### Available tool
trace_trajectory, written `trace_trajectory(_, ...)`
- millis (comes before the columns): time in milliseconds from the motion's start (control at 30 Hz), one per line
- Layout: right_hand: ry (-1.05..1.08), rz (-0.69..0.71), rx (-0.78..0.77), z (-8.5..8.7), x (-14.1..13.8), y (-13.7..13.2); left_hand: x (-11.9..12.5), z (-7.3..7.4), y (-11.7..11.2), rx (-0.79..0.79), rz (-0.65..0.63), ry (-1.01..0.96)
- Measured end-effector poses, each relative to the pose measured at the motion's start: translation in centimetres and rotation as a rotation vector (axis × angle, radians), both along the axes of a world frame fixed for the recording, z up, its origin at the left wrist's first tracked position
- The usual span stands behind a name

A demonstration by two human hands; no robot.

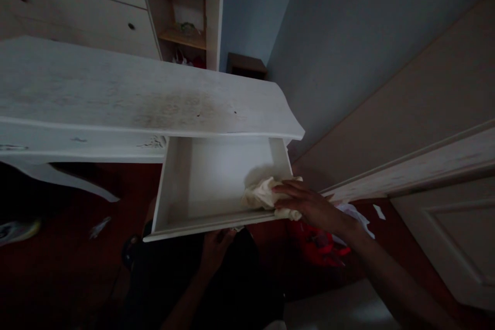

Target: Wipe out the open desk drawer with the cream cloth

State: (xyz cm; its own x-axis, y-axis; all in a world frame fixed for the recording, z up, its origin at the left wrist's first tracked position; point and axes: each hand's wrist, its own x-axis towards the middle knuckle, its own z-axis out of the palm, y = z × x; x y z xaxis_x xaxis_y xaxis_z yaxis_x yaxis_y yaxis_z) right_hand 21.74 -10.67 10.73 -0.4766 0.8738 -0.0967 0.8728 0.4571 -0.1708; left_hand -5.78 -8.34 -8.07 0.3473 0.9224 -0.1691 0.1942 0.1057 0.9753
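gripping cloth (261, 193) inside drawer (216, 175) corner — right hand (303, 203), fingers bent round it | left hand (215, 250) at drawer front — can't tell opening or hold

So the white table (69, 77) has 1 drawer (220, 170) pulled out, right end. Right hand's (299, 198) got a bunched cream cloth (263, 193) at its near right corner; left hand's (216, 250) at the near front, grip kinda hidden. Brownish stain (178, 105) up top, white cabinet (96, 20) far left.
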Motion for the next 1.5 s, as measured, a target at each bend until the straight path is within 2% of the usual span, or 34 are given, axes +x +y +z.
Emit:
trace_trajectory(133,-0.040,0.022,0.073,-1.0,1.9,1.8,0.1,-0.3,-0.2,-0.002,0.004,-0.003)
trace_trajectory(267,-0.096,-0.081,0.168,-2.3,3.0,5.8,0.1,-0.2,-0.4,-0.010,0.007,-0.011)
trace_trajectory(467,-0.209,-0.125,0.191,-3.5,1.8,11.7,0.0,0.7,-0.1,-0.076,0.004,-0.029)
trace_trajectory(633,-0.255,-0.155,0.156,-4.1,1.2,14.1,0.0,0.8,0.1,-0.117,0.005,-0.024)
trace_trajectory(733,-0.206,-0.174,0.093,-4.3,1.1,14.3,0.1,0.8,0.2,-0.118,0.002,-0.025)
trace_trajectory(833,-0.143,-0.153,-0.036,-4.1,0.8,13.4,0.1,0.8,0.2,-0.132,-0.012,-0.015)
trace_trajectory(967,-0.058,-0.124,-0.222,-3.5,0.2,10.5,0.0,0.8,0.0,-0.117,-0.028,-0.010)
trace_trajectory(1067,-0.071,-0.181,-0.283,-3.5,-0.3,8.2,-0.1,1.0,-0.3,-0.080,-0.007,-0.011)
trace_trajectory(1133,-0.134,-0.252,-0.248,-4.0,-0.7,7.2,-0.1,1.2,-0.4,-0.064,0.003,-0.005)
trace_trajectory(1233,-0.260,-0.362,-0.103,-5.0,-1.6,7.2,-0.3,1.8,-0.3,-0.079,-0.028,0.001)
trace_trajectory(1367,-0.355,-0.547,0.026,-5.6,-2.8,9.1,-0.6,2.8,-0.1,-0.109,-0.078,-0.001)
trace_trajectory(1500,-0.314,-0.734,0.114,-5.5,-3.4,11.7,-0.7,3.4,-0.1,-0.105,-0.108,-0.028)
